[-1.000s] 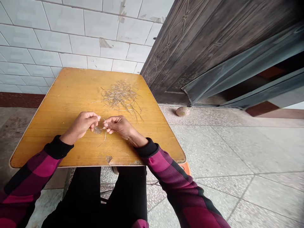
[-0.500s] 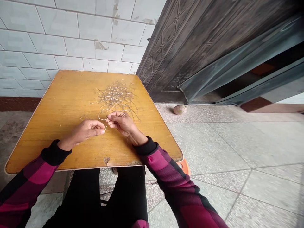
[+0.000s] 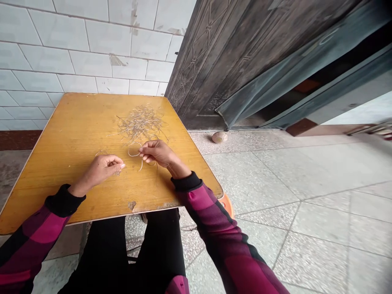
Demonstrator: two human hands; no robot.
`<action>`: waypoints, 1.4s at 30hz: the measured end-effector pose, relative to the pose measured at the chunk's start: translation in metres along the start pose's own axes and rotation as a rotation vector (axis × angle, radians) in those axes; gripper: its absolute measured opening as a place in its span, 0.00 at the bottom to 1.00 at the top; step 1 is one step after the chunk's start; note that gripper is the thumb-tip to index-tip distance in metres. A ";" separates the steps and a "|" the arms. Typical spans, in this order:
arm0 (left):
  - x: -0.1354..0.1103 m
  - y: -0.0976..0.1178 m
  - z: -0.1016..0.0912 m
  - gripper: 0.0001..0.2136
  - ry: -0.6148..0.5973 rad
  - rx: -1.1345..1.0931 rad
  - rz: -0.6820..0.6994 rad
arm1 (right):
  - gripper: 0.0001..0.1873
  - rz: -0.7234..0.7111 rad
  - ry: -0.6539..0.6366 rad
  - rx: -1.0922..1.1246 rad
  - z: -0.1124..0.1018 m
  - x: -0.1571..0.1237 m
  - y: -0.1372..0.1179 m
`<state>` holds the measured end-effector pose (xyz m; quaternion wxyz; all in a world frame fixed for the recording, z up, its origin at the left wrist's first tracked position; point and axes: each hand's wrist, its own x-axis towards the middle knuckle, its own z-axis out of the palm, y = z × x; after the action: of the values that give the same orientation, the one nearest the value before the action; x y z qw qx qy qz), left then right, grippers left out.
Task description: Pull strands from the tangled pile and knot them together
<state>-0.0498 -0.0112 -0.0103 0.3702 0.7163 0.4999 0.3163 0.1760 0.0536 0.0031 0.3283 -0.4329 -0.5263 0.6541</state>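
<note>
So, a thin pale wire (image 3: 133,155) is up in the right hand (image 3: 157,153), on the near side of the heap of wires (image 3: 140,122). It curves into an open loop on the left of the fingertips, and a short tail hangs below them. The right hand's grip is pinched closed on it between thumb and fingers. The left hand (image 3: 102,169), nearer the person than the heap and off to its left, is apart from the loop; its grip is nearly closed, thumb by curled fingers, and I cannot tell whether it has hold of anything. A few faint loose strands (image 3: 101,152) lie just beyond it, left of the heap.

The heap itself is a loose tangle towards the far right of the yellow worktop (image 3: 76,130). A chipped patch (image 3: 131,205) marks the near edge, on the person's side of the heap. Behind the heap rises a white tiled wall (image 3: 107,36). To its right are a dark carved door (image 3: 208,73), a grey-blue curtain (image 3: 260,85) and, on the floor (image 3: 321,171), a rounded object (image 3: 219,137).
</note>
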 end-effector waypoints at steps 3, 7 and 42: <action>0.001 -0.003 0.000 0.12 0.005 0.022 0.022 | 0.10 0.041 0.027 -0.123 -0.025 -0.016 -0.002; 0.000 -0.005 0.001 0.12 -0.019 0.050 0.039 | 0.09 0.158 0.141 -0.245 -0.061 -0.038 0.004; 0.001 -0.012 -0.005 0.12 0.111 0.178 0.112 | 0.15 -0.256 0.077 -1.675 -0.048 -0.032 -0.010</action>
<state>-0.0590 -0.0061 -0.0175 0.2584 0.7545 0.5049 0.3300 0.2331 0.0473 0.0166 -0.0114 -0.4923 -0.8703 -0.0090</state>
